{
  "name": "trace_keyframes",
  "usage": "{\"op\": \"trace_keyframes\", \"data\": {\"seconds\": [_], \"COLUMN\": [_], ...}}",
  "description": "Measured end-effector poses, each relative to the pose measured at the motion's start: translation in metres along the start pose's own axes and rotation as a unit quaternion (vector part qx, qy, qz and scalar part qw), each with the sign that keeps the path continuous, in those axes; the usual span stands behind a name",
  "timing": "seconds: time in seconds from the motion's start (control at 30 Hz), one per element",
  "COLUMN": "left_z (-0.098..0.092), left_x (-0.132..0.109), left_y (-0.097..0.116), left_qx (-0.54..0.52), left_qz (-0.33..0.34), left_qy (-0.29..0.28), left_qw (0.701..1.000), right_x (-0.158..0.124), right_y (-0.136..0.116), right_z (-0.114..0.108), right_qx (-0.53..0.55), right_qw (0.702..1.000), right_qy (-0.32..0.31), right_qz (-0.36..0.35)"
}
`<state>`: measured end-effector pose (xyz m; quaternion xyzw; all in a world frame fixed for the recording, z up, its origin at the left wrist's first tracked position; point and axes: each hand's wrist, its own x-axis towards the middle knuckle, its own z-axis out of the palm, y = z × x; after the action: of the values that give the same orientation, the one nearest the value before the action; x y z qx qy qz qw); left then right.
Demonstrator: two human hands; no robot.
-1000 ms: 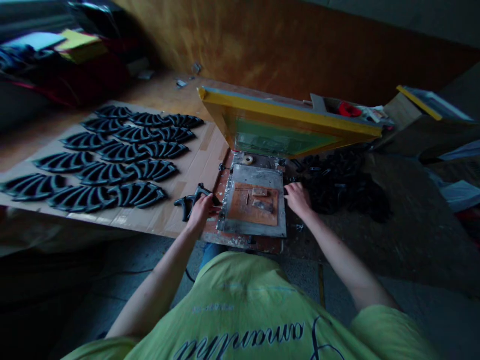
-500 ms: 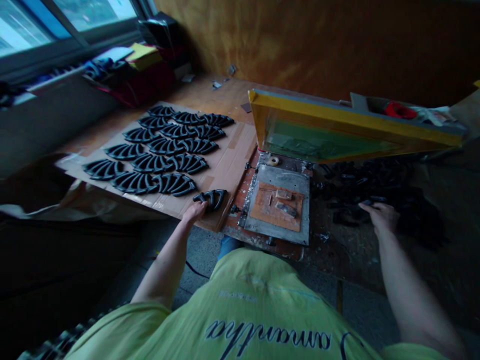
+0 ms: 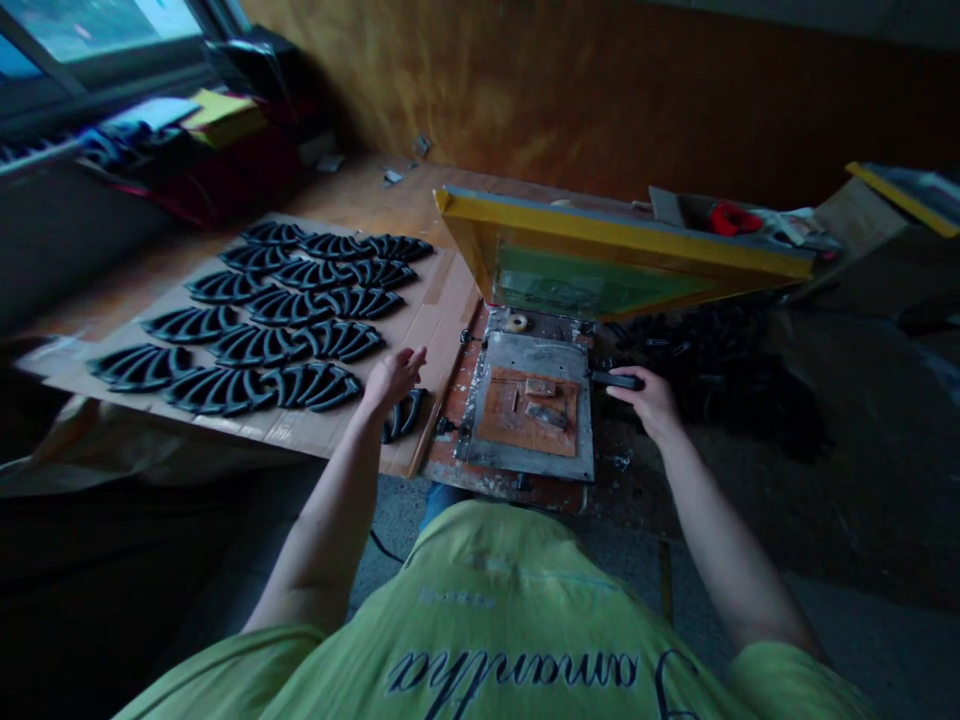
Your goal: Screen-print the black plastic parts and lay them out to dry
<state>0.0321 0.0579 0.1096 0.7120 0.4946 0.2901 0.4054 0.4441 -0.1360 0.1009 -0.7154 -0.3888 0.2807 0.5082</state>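
My left hand [image 3: 391, 378] hovers with fingers spread just above a black fin-shaped piece [image 3: 403, 413] lying at the near corner of a cardboard sheet [image 3: 431, 310]. My right hand [image 3: 649, 400] is closed on another black piece [image 3: 616, 381] beside the right edge of a grey metal plate [image 3: 525, 405] with an orange pad. A yellow-framed printing screen [image 3: 615, 255] is tilted up behind the plate. Several rows of black fin-shaped pieces [image 3: 262, 320] lie on the cardboard.
A dark pile of loose black pieces [image 3: 720, 370] lies right of the plate. A roll of tape [image 3: 516, 322] sits at the plate's far edge. Clutter and a red object [image 3: 731, 217] lie behind the screen. A window sill with stacked papers [image 3: 217, 110] is far left.
My left hand has let go of the black piece on the cardboard and lifted with fingers spread. My right hand came back from the pile holding a black piece beside the plate.
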Motion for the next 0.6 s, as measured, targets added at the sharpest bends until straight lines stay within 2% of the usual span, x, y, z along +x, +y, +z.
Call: {"op": "trace_keyframes", "data": {"seconds": [0.07, 0.13, 0.23, 0.3, 0.37, 0.43, 0.5, 0.6], "left_z": [0.01, 0.018, 0.023, 0.025, 0.027, 0.028, 0.028, 0.028], "left_x": [0.014, 0.024, 0.033, 0.036, 0.035, 0.03, 0.019, -0.01], "left_y": [0.023, 0.052, 0.101, 0.129, 0.148, 0.156, 0.153, 0.13], "left_qx": [-0.064, -0.147, -0.242, -0.276, -0.29, -0.291, -0.292, -0.292], "left_qz": [-0.009, 0.018, 0.07, 0.092, 0.102, 0.098, 0.083, 0.041], "left_qy": [0.005, 0.03, 0.063, 0.063, 0.043, 0.023, 0.017, 0.014], "left_qw": [0.998, 0.989, 0.966, 0.955, 0.951, 0.952, 0.953, 0.955], "right_x": [-0.01, -0.02, -0.032, -0.037, -0.041, -0.042, -0.04, -0.023], "right_y": [-0.002, 0.001, 0.01, 0.017, 0.022, 0.024, 0.026, 0.025], "right_z": [0.033, 0.064, 0.098, 0.11, 0.115, 0.112, 0.101, 0.065], "right_qx": [0.028, 0.016, -0.139, -0.263, -0.35, -0.39, -0.395, -0.342], "right_qw": [0.999, 0.998, 0.989, 0.962, 0.933, 0.914, 0.911, 0.93], "right_qy": [-0.039, -0.056, -0.034, -0.015, -0.007, -0.005, 0.007, 0.038], "right_qz": [0.009, 0.0, -0.046, -0.067, -0.087, -0.109, -0.119, -0.13]}}
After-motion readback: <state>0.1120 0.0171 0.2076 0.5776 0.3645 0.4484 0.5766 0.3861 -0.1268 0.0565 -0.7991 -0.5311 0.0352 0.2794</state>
